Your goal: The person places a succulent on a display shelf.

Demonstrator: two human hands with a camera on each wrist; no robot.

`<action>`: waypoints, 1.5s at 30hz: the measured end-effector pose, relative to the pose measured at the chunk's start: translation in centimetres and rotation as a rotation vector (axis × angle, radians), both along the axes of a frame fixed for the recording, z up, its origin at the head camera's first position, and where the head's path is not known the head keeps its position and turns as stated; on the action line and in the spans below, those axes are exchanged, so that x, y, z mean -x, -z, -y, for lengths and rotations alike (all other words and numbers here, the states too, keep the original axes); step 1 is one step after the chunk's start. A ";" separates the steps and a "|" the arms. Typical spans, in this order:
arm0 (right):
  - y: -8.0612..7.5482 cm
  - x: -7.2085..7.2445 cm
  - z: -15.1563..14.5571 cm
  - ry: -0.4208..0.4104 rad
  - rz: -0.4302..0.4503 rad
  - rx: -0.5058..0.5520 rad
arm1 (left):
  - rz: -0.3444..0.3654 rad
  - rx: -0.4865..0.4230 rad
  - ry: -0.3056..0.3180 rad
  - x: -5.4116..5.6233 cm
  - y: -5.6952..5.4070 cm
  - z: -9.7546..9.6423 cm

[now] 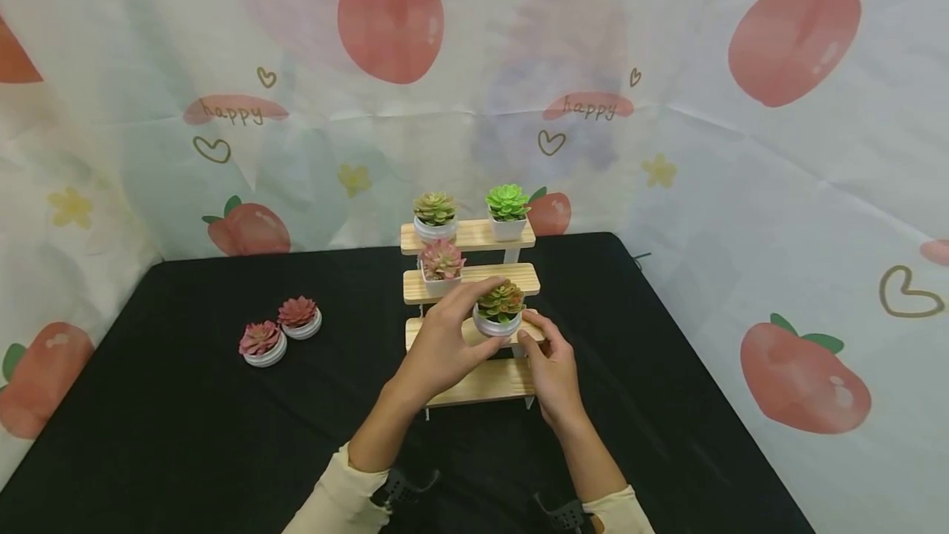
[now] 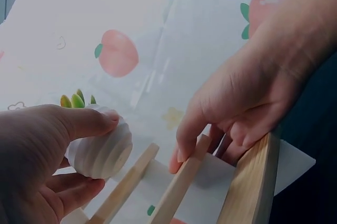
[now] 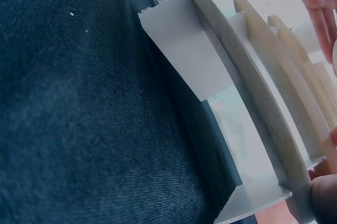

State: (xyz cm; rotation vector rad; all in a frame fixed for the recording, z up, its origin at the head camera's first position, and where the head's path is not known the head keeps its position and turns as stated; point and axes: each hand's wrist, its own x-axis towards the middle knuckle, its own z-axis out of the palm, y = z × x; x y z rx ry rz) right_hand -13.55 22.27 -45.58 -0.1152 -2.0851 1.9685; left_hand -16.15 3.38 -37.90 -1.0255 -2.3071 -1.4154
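My left hand (image 1: 445, 344) holds a small potted succulent (image 1: 498, 322) with green and reddish leaves, thumb and fingers around its white pot. The left wrist view shows the pot (image 2: 102, 150) is round and ribbed. It is just over the third tier from the top of a wooden stepped plant stand (image 1: 482, 386); whether it touches the board I cannot tell. At the stand's right end, my right hand (image 1: 554, 373) grips a board, fingers curled round it in the left wrist view. In the right wrist view the stand's boards (image 3: 253, 92) appear from the side.
The top tier bears a dull green succulent (image 1: 435, 217) and a bright green one (image 1: 507, 208). A pink succulent (image 1: 442, 266) stands on the second tier's left. Two more, a pink one (image 1: 262, 344) and a red one (image 1: 300, 320), sit on the black tablecloth (image 1: 185, 427) to the left.
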 end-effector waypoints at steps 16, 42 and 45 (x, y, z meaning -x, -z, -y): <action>-0.2 0.1 -0.1 0.033 0.003 -0.017 | -0.058 0.006 -0.035 0.5 -0.2 -1.5; 0.0 0.1 -0.1 0.046 0.004 -0.037 | -0.055 -0.040 -0.133 1.0 -0.5 -3.2; 0.0 0.0 0.0 0.037 0.009 -0.032 | -0.056 -0.041 -0.139 1.1 -0.5 -3.3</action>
